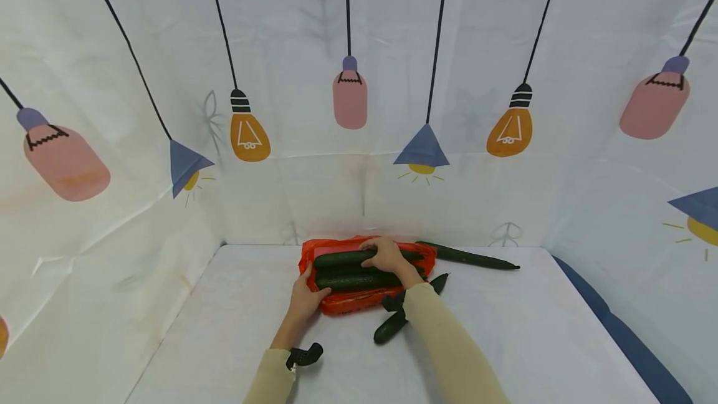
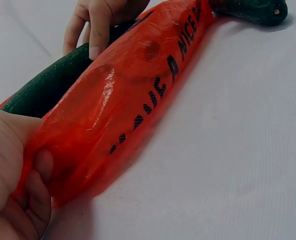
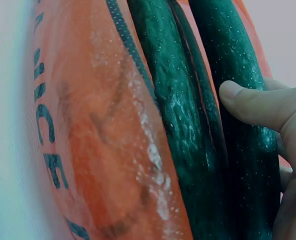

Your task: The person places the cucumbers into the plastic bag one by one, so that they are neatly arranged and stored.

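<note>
An orange-red plastic bag (image 1: 350, 305) printed with dark letters lies spread on the white table, with several dark green cucumbers in its opening. My left hand (image 1: 304, 299) grips the left end of the bag, its fingers curled into the plastic in the left wrist view. At the back, my right hand (image 1: 387, 255) holds the upper cucumber (image 1: 342, 259). In the right wrist view my thumb presses on this cucumber (image 3: 240, 55) and the fingers go round its far side, partly hidden. Nearer the front of the bag lies another cucumber (image 1: 353, 281), alongside the held one.
A long cucumber (image 1: 473, 259) lies at the back right of the table. Nearer me, one cucumber (image 1: 389, 328) and the end of another cucumber (image 1: 440, 282) show around my right sleeve (image 1: 443, 341). A lamp-patterned white curtain (image 1: 303, 198) stands behind the table.
</note>
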The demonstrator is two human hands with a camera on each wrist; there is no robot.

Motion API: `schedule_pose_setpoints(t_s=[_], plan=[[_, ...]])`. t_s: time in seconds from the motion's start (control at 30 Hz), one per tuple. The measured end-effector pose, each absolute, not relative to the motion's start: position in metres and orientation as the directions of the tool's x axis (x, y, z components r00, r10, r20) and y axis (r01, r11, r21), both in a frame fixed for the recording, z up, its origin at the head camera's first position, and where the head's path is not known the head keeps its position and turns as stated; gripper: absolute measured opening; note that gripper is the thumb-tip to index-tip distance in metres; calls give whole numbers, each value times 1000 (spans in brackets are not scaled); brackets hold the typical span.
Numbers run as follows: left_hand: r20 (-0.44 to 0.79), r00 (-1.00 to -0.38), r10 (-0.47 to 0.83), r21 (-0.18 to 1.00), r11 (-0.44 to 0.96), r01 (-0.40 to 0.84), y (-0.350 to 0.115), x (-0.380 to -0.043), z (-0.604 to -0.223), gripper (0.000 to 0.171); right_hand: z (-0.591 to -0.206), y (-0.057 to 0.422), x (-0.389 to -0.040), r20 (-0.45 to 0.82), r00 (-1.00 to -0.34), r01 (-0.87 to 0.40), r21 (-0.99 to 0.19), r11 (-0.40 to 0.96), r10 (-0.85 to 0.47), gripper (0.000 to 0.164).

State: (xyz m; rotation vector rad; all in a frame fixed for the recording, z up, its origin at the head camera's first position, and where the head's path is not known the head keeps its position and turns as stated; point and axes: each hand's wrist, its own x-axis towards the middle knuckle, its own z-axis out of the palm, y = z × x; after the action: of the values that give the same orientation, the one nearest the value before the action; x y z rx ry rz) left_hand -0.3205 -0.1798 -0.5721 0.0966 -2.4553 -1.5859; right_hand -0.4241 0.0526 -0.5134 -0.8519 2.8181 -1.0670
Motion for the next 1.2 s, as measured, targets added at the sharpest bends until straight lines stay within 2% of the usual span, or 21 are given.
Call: schedule_pose_setpoints(t_s=[0.47, 0.67, 1.0, 1.2], plan=[[94, -985, -148, 920, 391, 29, -182, -321, -576, 88, -519, 50, -426, 167, -850, -483, -627, 611, -500, 34], [118, -982, -147, 917, 396, 51, -180, -321, -578, 87, -521, 50, -426, 179, -852, -482, -637, 602, -492, 34], [85, -985, -152, 918, 396, 18, -178, -316, -579, 87, -525, 49, -425, 125, -872, -429, -659, 618, -473, 34], [103, -982, -156, 921, 389, 34, -179, -318, -579, 87, -524, 44, -426, 147, -873, -453, -596, 663, -464, 36]])
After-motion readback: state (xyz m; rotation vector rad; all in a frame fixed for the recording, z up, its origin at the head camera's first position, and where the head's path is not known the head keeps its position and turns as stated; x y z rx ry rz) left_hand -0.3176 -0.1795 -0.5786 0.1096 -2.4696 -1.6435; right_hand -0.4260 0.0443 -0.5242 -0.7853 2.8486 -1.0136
